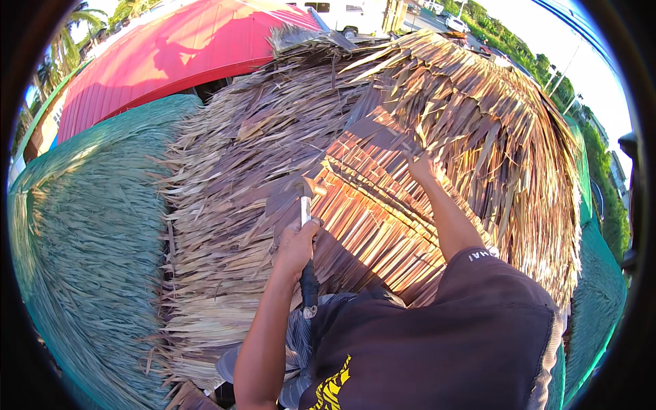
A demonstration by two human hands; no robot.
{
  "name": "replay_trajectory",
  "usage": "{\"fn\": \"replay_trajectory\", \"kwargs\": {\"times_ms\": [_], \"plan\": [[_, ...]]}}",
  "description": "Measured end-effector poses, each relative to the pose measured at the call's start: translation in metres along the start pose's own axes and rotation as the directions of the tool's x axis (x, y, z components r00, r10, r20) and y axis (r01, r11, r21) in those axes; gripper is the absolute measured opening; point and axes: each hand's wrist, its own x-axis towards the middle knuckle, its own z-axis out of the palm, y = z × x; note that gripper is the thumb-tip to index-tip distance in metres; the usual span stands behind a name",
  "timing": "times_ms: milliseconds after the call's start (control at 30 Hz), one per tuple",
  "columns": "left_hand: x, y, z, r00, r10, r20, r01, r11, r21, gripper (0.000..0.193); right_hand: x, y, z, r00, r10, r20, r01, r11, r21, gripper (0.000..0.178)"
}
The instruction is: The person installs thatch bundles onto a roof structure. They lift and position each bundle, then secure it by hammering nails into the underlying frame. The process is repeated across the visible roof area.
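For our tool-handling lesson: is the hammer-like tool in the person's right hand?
No, the left hand grips the hammer-like tool by its handle.

White lettering (480, 255) on dark shirt sleeve (471, 281).

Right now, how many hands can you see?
2: the left hand grips a tool, and the right hand is at the upper right of the leaf panel, fingers partly hidden.
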Motion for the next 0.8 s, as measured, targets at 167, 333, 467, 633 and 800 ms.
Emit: {"fn": "replay_trajectory", "kwargs": {"times_ms": [167, 333, 467, 633, 800], "plan": [[-0.013, -0.025, -0.025, 0.996, 0.015, -0.093, -0.019, 0.999, -0.035, 0.023, -0.092, -0.068, -0.002, 0.531, -0.339, 0.777, 0.635, 0.766, -0.100, 0.115], [-0.055, -0.058, -0.077, 0.981, 0.003, -0.191, -0.031, 0.990, -0.140, 0.020, -0.235, -0.173, 0.038, 0.106, -0.505, 0.857, 0.815, 0.537, 0.216, 0.116], [-0.107, -0.097, -0.126, 0.930, -0.013, -0.368, -0.126, 0.928, -0.352, 0.018, -0.264, -0.213, 0.082, 0.117, -0.348, 0.930, 0.830, 0.549, 0.101, 0.096], [-0.189, -0.154, -0.228, 0.831, -0.035, -0.555, -0.305, 0.805, -0.508, 0.020, -0.337, -0.250, 0.082, 0.232, -0.464, 0.855, 0.944, 0.318, -0.083, 0.075], [-0.240, -0.155, -0.281, 0.692, -0.047, -0.721, -0.542, 0.625, -0.561, 0.015, -0.441, -0.428, 0.036, -0.143, -0.714, 0.685, 0.948, 0.102, 0.303, 0.066]]}}
